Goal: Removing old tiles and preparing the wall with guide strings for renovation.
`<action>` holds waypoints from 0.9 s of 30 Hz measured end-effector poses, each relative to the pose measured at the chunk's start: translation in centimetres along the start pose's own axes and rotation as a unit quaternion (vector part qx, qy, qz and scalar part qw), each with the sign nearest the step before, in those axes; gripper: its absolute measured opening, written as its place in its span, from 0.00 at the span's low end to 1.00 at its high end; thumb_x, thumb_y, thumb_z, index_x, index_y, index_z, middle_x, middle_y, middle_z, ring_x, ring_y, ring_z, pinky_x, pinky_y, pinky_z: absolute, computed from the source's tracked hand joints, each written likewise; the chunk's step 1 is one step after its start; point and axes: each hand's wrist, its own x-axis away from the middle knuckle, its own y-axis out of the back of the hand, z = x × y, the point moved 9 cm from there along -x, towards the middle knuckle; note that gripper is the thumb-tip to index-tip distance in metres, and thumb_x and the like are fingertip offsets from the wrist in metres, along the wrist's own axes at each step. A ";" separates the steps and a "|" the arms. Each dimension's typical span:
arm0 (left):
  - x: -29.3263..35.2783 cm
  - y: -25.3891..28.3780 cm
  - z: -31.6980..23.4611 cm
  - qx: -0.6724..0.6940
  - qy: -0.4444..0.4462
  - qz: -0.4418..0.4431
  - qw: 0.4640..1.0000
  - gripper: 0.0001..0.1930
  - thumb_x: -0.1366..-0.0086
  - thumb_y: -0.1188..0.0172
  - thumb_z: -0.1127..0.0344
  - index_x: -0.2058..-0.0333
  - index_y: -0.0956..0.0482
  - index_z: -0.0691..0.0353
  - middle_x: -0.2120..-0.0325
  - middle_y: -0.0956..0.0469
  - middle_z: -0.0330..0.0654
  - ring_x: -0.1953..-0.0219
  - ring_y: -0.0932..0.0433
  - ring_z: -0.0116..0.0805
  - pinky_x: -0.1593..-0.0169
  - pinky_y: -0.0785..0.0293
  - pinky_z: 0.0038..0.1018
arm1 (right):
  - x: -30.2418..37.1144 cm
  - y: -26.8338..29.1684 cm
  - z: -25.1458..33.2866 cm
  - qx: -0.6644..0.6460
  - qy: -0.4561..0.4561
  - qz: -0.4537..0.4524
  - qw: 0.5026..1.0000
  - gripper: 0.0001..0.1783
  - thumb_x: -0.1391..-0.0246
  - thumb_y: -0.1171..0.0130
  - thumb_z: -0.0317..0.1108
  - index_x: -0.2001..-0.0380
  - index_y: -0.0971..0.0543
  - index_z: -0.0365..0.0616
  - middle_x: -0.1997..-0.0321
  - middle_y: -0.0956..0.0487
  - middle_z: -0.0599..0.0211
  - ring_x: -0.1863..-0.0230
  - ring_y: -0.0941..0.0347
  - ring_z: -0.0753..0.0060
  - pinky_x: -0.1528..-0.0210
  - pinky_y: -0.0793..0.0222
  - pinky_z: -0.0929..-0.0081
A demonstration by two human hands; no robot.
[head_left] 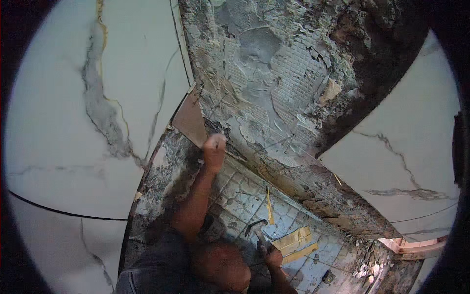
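My left hand [214,149] is raised, its fingers closed in a fist close to the lower corner of a brownish tile piece [191,121] on the broken wall. What the fist holds, if anything, I cannot make out. Lower and to the right, my right hand [274,257] grips a hammer [261,236] by its handle. The hammer's dark curved head is over the tiled floor [237,193]. Between the two arms a rounded bare shape, blurred, covers part of the floor.
Bare wall with ridged grey mortar [298,73] rises ahead. White marble-look panels [54,98] stand to the left, another panel [396,161] to the right. Yellowish strips [293,240] lie on the floor near the hammer. Rubble [369,269] is scattered at lower right.
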 end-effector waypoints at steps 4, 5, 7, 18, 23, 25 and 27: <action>1.4 -1.0 1.6 -0.106 -0.007 0.053 0.993 0.12 0.42 0.48 0.63 0.68 0.27 0.67 0.77 0.27 0.41 0.73 0.26 0.35 0.67 0.30 0.30 | -0.2 -1.9 -1.7 0.045 -0.075 0.107 0.990 0.32 0.55 0.51 0.64 0.65 0.22 0.45 0.70 0.22 0.49 0.65 0.26 0.45 0.64 0.31 0.56; 1.8 -1.4 2.8 -0.115 0.035 0.068 0.990 0.12 0.42 0.49 0.62 0.68 0.27 0.67 0.78 0.27 0.41 0.75 0.27 0.33 0.68 0.31 0.31 | -0.3 -2.0 -2.4 0.046 -0.078 0.104 0.990 0.32 0.55 0.51 0.64 0.65 0.22 0.45 0.70 0.22 0.49 0.65 0.26 0.45 0.64 0.31 0.56; 2.7 -1.0 5.2 -0.131 0.074 0.080 0.985 0.12 0.41 0.49 0.61 0.69 0.27 0.66 0.79 0.28 0.41 0.76 0.29 0.31 0.69 0.31 0.31 | -0.7 -2.2 -1.8 0.011 -0.030 0.094 0.995 0.33 0.55 0.51 0.65 0.65 0.22 0.44 0.70 0.22 0.50 0.67 0.26 0.45 0.64 0.30 0.56; 4.4 -0.8 8.1 0.213 0.170 0.009 0.962 0.15 0.35 0.53 0.55 0.74 0.33 0.61 0.83 0.40 0.32 0.79 0.40 0.23 0.72 0.39 0.23 | -1.2 -5.3 -4.8 0.025 -0.016 0.094 0.995 0.29 0.57 0.45 0.62 0.69 0.24 0.43 0.73 0.22 0.50 0.68 0.26 0.44 0.67 0.31 0.54; 1.8 2.9 6.5 0.087 0.108 0.017 0.990 0.14 0.35 0.53 0.56 0.72 0.30 0.61 0.83 0.40 0.32 0.80 0.41 0.23 0.72 0.40 0.23 | -2.2 -2.8 -1.4 -0.054 0.014 0.144 0.988 0.29 0.56 0.44 0.59 0.61 0.26 0.44 0.62 0.25 0.50 0.60 0.28 0.50 0.59 0.33 0.61; 1.8 2.8 7.3 0.106 0.170 -0.002 0.980 0.13 0.35 0.52 0.57 0.71 0.30 0.62 0.83 0.39 0.32 0.80 0.41 0.23 0.73 0.40 0.23 | -2.3 -0.7 -0.2 -0.069 0.018 0.145 0.987 0.30 0.55 0.43 0.58 0.59 0.28 0.44 0.59 0.27 0.51 0.58 0.29 0.52 0.57 0.34 0.61; 1.8 2.0 5.7 0.174 0.171 0.010 0.970 0.12 0.36 0.50 0.60 0.70 0.28 0.63 0.83 0.37 0.33 0.79 0.39 0.24 0.72 0.39 0.24 | -2.3 1.4 0.9 -0.085 0.021 0.146 0.985 0.31 0.55 0.43 0.58 0.57 0.29 0.44 0.56 0.29 0.52 0.55 0.31 0.53 0.55 0.36 0.61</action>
